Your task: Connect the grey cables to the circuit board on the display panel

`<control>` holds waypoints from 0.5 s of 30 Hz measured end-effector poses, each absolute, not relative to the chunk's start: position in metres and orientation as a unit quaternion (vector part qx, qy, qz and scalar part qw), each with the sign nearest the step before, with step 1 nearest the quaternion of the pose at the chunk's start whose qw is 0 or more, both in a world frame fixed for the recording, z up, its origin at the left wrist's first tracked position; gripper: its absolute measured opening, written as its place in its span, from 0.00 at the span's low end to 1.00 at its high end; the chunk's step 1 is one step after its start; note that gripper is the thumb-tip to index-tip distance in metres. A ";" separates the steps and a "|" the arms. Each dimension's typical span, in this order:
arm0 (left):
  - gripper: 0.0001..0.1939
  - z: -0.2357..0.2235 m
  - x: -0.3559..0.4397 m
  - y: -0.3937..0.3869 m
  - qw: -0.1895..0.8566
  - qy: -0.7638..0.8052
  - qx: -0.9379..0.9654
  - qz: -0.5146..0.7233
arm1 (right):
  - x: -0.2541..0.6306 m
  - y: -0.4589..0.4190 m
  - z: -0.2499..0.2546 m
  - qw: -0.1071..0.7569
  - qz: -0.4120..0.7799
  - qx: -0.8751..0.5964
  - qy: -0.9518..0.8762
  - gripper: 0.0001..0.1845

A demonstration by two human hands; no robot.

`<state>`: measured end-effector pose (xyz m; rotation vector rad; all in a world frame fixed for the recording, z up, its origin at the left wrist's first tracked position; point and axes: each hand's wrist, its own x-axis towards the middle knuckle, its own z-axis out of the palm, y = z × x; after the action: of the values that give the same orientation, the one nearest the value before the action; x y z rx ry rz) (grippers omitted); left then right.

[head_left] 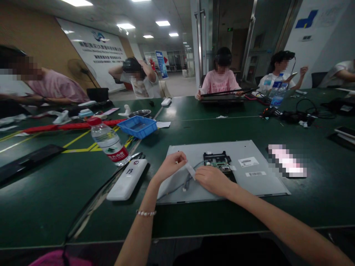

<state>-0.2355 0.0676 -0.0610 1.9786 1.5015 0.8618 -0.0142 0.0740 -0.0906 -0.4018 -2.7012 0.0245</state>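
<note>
A whitish strip, looking like tape [190,170], stretches between my two hands above a grey flat metal panel [263,184]. My left hand [170,166] is closed in a pinch at the strip's upper end. At its lower end, the bent fingers of my right hand [212,180] grip it. Beneath the hands, a thin grey cable [177,187] with a small pale connector runs across the panel. A green circuit board [219,165] with a black frame [216,157] sits on the panel, partly covered by my right hand. White labels [249,162] are on the panel's right side.
Left of the panel lie a white power bank [128,181] marked 13 and a water bottle [111,144], with a black cable alongside. A blue basket [138,127] stands farther back. A phone [287,161] lies to the right. Several people sit around the green table [188,129].
</note>
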 end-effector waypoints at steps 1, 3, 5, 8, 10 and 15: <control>0.05 -0.060 -0.232 0.066 0.254 0.537 0.746 0.302 | -0.012 0.074 -0.091 0.203 0.010 -0.143 -0.969 0.08; 0.03 -0.059 -0.227 0.064 0.256 0.512 0.773 0.275 | -0.010 0.075 -0.092 0.202 0.011 -0.138 -0.970 0.09; 0.03 -0.061 -0.223 0.063 0.259 0.496 0.790 0.251 | -0.009 0.076 -0.091 0.202 0.013 -0.132 -0.970 0.09; 0.03 -0.065 -0.221 0.064 0.272 0.495 0.797 0.215 | -0.009 0.077 -0.090 0.200 0.019 -0.128 -0.971 0.09; 0.04 -0.067 -0.221 0.064 0.282 0.502 0.794 0.193 | -0.009 0.077 -0.089 0.199 0.024 -0.130 -0.971 0.09; 0.09 -0.071 -0.221 0.065 0.263 0.520 0.794 0.172 | -0.009 0.078 -0.090 0.197 0.021 -0.130 -0.971 0.10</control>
<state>-0.2210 0.0649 -0.0707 2.1474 1.4074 0.4643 -0.0088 0.0777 -0.0902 -0.3628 -2.7194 0.0594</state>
